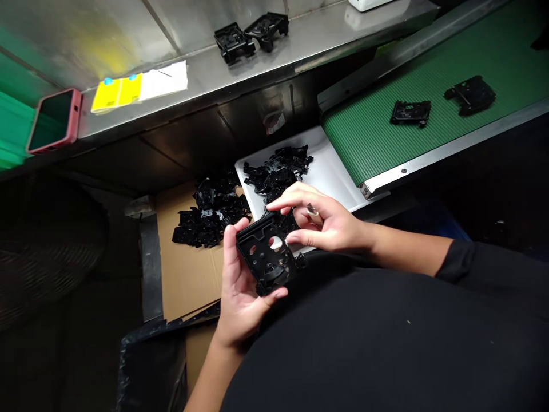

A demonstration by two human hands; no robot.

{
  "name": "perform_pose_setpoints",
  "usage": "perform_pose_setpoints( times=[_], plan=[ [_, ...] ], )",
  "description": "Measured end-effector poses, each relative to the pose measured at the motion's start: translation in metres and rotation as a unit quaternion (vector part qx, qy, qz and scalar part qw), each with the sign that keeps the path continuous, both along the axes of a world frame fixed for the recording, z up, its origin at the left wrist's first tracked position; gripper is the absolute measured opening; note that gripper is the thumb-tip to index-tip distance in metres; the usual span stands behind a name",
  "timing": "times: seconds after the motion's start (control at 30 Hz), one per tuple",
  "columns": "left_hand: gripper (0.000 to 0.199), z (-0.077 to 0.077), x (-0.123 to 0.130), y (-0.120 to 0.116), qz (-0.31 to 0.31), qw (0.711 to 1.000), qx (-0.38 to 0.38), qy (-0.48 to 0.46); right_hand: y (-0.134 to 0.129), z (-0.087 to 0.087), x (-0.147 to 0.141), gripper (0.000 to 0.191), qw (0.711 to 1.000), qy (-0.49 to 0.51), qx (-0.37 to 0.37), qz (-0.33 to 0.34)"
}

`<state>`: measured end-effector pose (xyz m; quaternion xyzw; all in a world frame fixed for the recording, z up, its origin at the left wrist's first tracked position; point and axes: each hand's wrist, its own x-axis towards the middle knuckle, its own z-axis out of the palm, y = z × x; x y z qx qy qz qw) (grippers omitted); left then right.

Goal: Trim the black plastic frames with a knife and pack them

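Observation:
My left hand (240,292) grips a black plastic molded part (268,257) by its edges, tilted toward me, with a round hole and several cut-outs in its face. My right hand (330,220) is beside the part's right edge, thumb and index finger apart. A small slim tool (314,215) with a pale body and dark pointed end is tucked in its curled fingers; its exact kind is unclear. Whether the thumb touches the part cannot be made out.
Behind my hands, black parts pile up on cardboard (193,280) and in a white tray (330,154). A green conveyor belt (437,74) at right carries two parts. The metal shelf (201,80) holds two more parts, papers (141,88) and a pink-cased phone (55,121).

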<state>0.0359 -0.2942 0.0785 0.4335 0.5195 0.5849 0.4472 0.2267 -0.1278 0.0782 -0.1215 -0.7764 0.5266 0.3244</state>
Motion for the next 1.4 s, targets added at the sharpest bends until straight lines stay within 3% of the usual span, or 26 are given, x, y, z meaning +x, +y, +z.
perform_pose_setpoints(
  times=[0.1, 0.27, 0.4, 0.53, 0.63, 0.87, 1.23, 1.4],
  plan=[
    [0.106, 0.003, 0.001, 0.002, 0.025, 1.000, 0.012, 0.000, -0.009, -0.005, 0.004, 0.043, 0.996, 0.056, -0.061, -0.028],
    [0.103, 0.014, 0.009, 0.013, 0.057, 0.998, -0.022, -0.024, -0.026, -0.009, 0.003, 0.037, 0.990, 0.110, -0.089, -0.022],
    [0.089, 0.028, 0.020, 0.025, 0.075, 0.990, -0.073, -0.097, -0.027, -0.005, -0.003, 0.022, 0.982, 0.130, -0.107, -0.081],
    [0.078, 0.036, 0.024, 0.032, 0.090, 0.964, -0.158, -0.193, -0.025, -0.002, -0.004, 0.024, 0.976, 0.112, -0.128, -0.133],
    [0.073, 0.036, 0.024, 0.034, 0.088, 0.953, -0.183, -0.227, -0.025, -0.002, -0.002, 0.026, 0.973, 0.095, -0.148, -0.147],
    [0.058, 0.028, 0.028, 0.035, 0.087, 0.955, -0.160, -0.233, -0.025, -0.002, 0.002, 0.031, 0.974, 0.087, -0.140, -0.153],
    [0.075, 0.028, 0.034, 0.029, 0.090, 0.959, -0.156, -0.217, -0.026, -0.003, 0.004, 0.025, 0.975, 0.099, -0.150, -0.128],
    [0.090, 0.028, 0.029, 0.022, 0.052, 0.981, -0.132, -0.129, -0.025, -0.005, 0.011, 0.022, 0.984, 0.116, -0.116, -0.075]
  ],
)
